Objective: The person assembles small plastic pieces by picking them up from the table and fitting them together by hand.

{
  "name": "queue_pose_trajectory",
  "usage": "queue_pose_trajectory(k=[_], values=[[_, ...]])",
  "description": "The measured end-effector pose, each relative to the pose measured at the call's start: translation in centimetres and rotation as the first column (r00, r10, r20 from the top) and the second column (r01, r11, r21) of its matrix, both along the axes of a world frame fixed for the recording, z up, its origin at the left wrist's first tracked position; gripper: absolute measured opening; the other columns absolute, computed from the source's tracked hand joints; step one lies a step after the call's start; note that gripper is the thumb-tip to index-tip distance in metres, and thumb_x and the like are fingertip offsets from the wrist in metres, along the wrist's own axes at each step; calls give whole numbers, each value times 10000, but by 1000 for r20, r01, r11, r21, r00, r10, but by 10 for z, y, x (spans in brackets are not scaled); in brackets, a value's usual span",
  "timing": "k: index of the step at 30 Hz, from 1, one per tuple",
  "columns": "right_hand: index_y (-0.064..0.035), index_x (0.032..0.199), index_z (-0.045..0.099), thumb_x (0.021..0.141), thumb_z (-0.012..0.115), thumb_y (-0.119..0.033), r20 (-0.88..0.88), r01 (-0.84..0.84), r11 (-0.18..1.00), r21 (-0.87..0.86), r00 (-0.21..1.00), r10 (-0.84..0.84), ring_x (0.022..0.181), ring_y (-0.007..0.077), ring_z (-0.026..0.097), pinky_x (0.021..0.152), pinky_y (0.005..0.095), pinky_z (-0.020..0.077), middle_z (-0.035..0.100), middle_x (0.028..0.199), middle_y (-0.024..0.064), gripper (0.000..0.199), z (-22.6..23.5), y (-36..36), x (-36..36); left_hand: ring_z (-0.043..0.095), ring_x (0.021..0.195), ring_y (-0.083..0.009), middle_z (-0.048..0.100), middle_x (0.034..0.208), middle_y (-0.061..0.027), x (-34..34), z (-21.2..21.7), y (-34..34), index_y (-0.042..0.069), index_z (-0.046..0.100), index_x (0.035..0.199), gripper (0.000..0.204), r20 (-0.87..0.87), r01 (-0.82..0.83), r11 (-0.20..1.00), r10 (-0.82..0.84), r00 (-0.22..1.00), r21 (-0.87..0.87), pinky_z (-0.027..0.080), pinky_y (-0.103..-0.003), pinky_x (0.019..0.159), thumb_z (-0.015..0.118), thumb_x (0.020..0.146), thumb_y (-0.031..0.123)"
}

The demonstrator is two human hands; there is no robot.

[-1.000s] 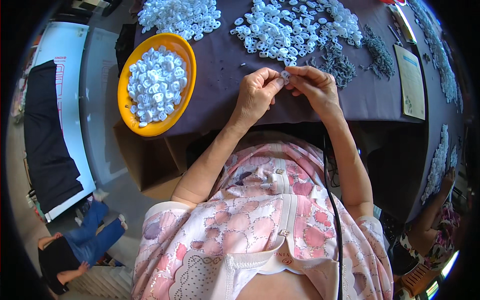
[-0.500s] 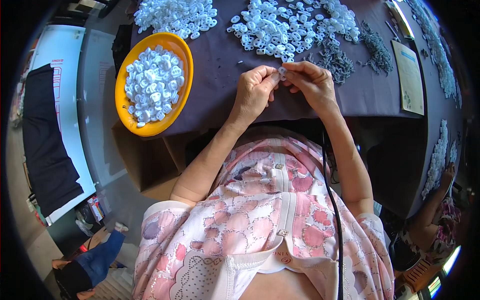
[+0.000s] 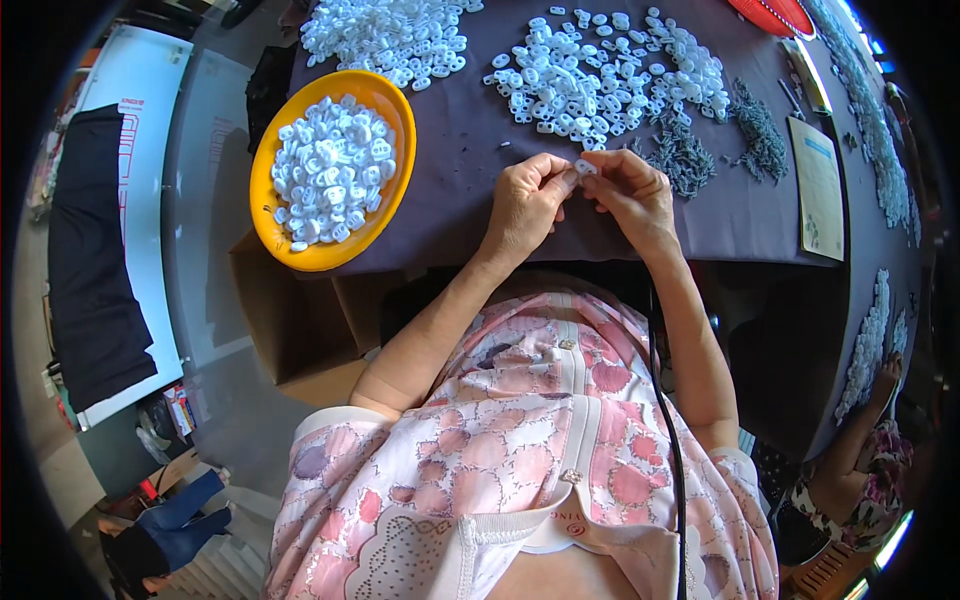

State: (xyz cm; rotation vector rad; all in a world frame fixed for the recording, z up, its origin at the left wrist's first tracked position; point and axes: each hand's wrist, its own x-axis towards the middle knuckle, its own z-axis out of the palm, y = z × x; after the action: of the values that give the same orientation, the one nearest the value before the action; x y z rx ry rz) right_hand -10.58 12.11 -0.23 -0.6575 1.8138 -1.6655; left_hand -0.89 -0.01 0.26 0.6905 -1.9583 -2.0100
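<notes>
A small white oval plastic piece with holes is pinched between my two hands over the table's near edge. My left hand has its thumb and forefinger closed at the piece's left side. From the other side, the thumb and forefinger of my right hand grip the same piece. Whether a smaller part sits in the fingers is hidden. Just beyond my hands spreads a heap of similar white pieces. A pile of small dark grey parts lies right behind my right hand.
At the left edge of the dark-covered table stands a yellow oval bowl full of white pieces. Another white heap lies behind it. A beige booklet and a red basket are at right. Other people sit nearby.
The whole view has shifted a little, and a red basket now shows at the top right. Both hands still pinch the white piece, which appears slightly turned.
</notes>
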Motion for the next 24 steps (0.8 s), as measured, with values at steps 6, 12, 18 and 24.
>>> queue_pose_trajectory(k=[6, 12, 18, 24], values=[[-62, 1007, 647, 819, 610, -45, -4, 24, 1000, 10, 1000, -24, 687, 23, 562, 575, 168, 452, 616, 750, -31, 191, 3, -3, 2, 461, 482, -22, 559, 648, 23, 1, -2, 0, 37, 632, 855, 138, -14, -6, 1000, 6, 1000, 5, 362, -175, 391, 576, 869, 162], [-59, 1018, 647, 830, 621, -86, -3, 26, 1000, 12, 1000, -26, 684, 34, 581, 575, 170, 460, 638, 790, -24, 192, 7, -1, 2, 464, 479, -25, 559, 647, 16, 0, 3, 0, 34, 629, 854, 136, -13, -11, 1000, 11, 1000, -4, 364, -178, 389, 573, 869, 157], [-64, 1013, 647, 831, 623, -93, 26, 38, 999, 16, 999, -38, 700, 32, 581, 577, 169, 461, 633, 781, -25, 187, 8, -2, 1, 472, 476, -30, 557, 646, 11, -4, 3, -2, 27, 625, 853, 142, 15, -2, 999, 1, 1000, 41, 362, -170, 383, 578, 861, 161], [-62, 986, 652, 827, 623, -86, -14, 63, 998, -9, 998, -63, 698, 27, 569, 572, 170, 459, 628, 769, -26, 163, 6, -2, 4, 473, 481, -26, 564, 649, 18, 0, 4, 2, 28, 624, 853, 133, -20, 5, 1000, -5, 1000, -1, 366, -167, 392, 588, 853, 156]])
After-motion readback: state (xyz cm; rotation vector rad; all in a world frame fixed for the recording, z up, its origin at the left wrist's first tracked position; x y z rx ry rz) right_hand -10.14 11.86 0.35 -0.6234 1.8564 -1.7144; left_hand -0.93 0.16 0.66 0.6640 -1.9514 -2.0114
